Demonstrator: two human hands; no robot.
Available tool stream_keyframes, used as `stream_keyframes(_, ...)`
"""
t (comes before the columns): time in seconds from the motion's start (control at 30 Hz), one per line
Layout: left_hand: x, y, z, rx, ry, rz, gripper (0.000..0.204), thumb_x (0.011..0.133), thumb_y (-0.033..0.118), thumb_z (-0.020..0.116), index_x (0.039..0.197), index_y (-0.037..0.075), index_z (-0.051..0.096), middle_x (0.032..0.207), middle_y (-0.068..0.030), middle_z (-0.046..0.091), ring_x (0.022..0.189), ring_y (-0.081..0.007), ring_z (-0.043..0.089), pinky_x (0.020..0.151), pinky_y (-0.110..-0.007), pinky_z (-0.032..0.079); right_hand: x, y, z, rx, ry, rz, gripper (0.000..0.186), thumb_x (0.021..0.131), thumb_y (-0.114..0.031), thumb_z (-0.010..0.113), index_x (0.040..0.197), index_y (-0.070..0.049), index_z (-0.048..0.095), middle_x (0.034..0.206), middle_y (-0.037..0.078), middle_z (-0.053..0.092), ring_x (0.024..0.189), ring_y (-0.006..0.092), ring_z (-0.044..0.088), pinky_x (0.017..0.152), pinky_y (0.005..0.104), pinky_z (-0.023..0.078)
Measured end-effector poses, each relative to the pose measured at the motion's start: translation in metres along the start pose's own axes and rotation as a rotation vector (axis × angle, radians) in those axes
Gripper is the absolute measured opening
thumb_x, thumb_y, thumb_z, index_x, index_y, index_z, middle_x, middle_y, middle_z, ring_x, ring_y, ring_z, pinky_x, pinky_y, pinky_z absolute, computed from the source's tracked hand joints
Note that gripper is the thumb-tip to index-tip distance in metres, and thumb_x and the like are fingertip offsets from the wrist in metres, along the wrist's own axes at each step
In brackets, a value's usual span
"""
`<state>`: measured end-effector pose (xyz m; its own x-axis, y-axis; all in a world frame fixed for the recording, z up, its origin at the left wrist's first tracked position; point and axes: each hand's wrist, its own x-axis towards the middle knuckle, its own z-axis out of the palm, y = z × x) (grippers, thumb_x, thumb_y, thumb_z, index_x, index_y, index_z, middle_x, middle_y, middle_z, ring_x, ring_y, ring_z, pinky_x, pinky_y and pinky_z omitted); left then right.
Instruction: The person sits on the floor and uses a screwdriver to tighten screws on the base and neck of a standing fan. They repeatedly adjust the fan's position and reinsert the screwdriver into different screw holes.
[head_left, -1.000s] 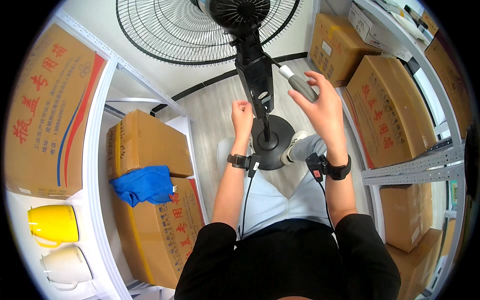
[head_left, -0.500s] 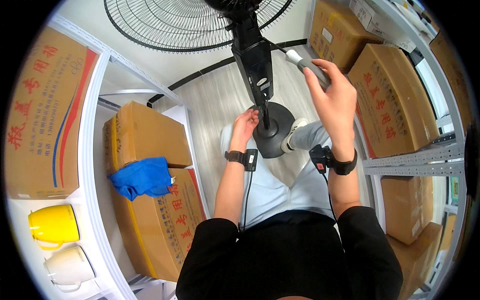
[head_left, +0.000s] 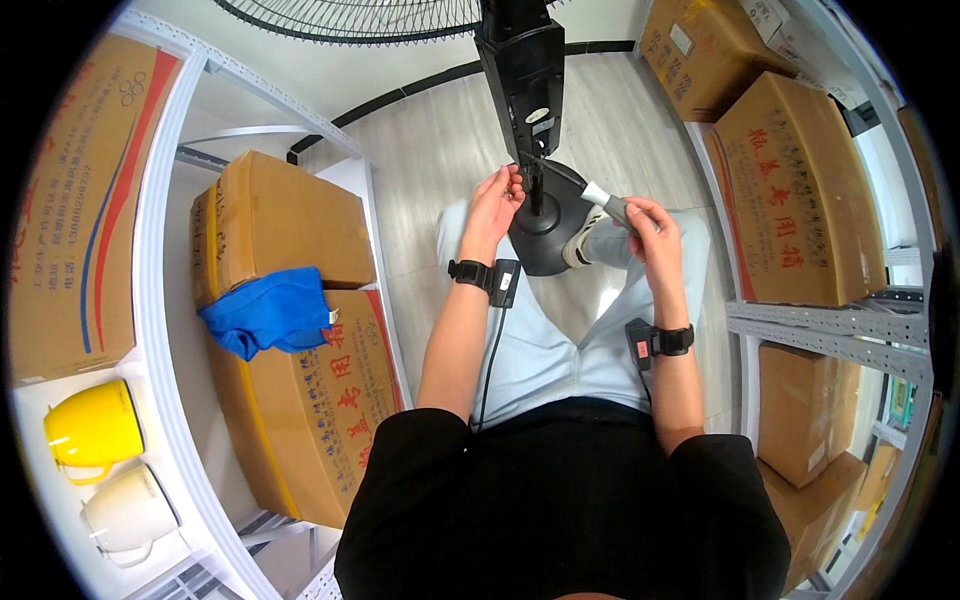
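A black standing fan rises in front of me, its round base on the floor between my feet. My right hand is closed round the grey handle of a screwdriver with a white collar. Its dark shaft points left, the tip by the lower end of the fan's column housing. My left hand is at the left side of the pole, just below that housing, fingers curled together. Whatever they pinch, if anything, is too small to make out.
Shelving with cardboard boxes stands on my left, a blue cloth draped over them. A yellow mug and a white mug sit on a shelf nearer me. More cardboard boxes fill the shelf on my right.
My right hand has come down and nearer with the screwdriver, and its tip has moved from high on the fan column to the housing's lower end. The left hand stays by the pole.
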<state>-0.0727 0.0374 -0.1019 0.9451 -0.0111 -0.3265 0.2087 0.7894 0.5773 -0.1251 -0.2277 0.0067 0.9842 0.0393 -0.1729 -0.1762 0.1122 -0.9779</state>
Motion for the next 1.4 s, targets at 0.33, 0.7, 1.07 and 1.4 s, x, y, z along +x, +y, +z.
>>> stream_keyframes(0.33, -0.004, 0.001, 0.004, -0.053, -0.004, 0.050, 0.025, 0.097, 0.006, 0.042, 0.116, -0.010, 0.047, 0.113, -0.0237, 0.057, 0.110, -0.0344, 0.057, 0.099, -0.044, 0.047, 0.002, 0.039, 0.017, -0.254, 0.088, -0.074, 0.026, 0.084, -0.025, 0.070, 0.100, -0.005, 0.068, 0.081, 0.002, 0.066, 0.054, 0.0041, 0.050, 0.049, 0.0211, 0.038)
stream_keyframes(0.7, -0.002, 0.002, 0.010, -0.171, 0.033, 0.006, 0.029, 0.092, -0.003, 0.042, 0.118, -0.015, 0.039, 0.122, -0.0311, 0.050, 0.116, -0.0409, 0.052, 0.104, -0.047, 0.044, -0.005, 0.031, 0.023, -0.452, 0.110, -0.161, 0.028, 0.081, -0.027, 0.071, 0.099, -0.006, 0.068, 0.076, 0.005, 0.068, 0.055, 0.0064, 0.050, 0.054, 0.0232, 0.040)
stream_keyframes(1.07, -0.003, 0.003, 0.008, -0.117, -0.037, 0.034, 0.027, 0.092, -0.003, 0.045, 0.118, -0.012, 0.041, 0.123, -0.0284, 0.050, 0.119, -0.0380, 0.051, 0.105, -0.045, 0.043, -0.007, 0.026, 0.025, -0.451, 0.107, -0.137, 0.027, 0.082, -0.025, 0.071, 0.099, -0.005, 0.068, 0.077, 0.004, 0.068, 0.056, 0.0063, 0.050, 0.055, 0.0229, 0.040)
stream_keyframes(1.4, -0.006, 0.006, 0.008, -0.178, -0.031, 0.013, 0.026, 0.091, -0.003, 0.043, 0.116, -0.011, 0.043, 0.124, -0.0288, 0.050, 0.118, -0.0390, 0.051, 0.103, -0.046, 0.044, -0.007, 0.029, 0.026, -0.486, 0.097, -0.113, 0.028, 0.082, -0.027, 0.071, 0.100, -0.005, 0.068, 0.079, 0.005, 0.069, 0.054, 0.0071, 0.049, 0.054, 0.0238, 0.040)
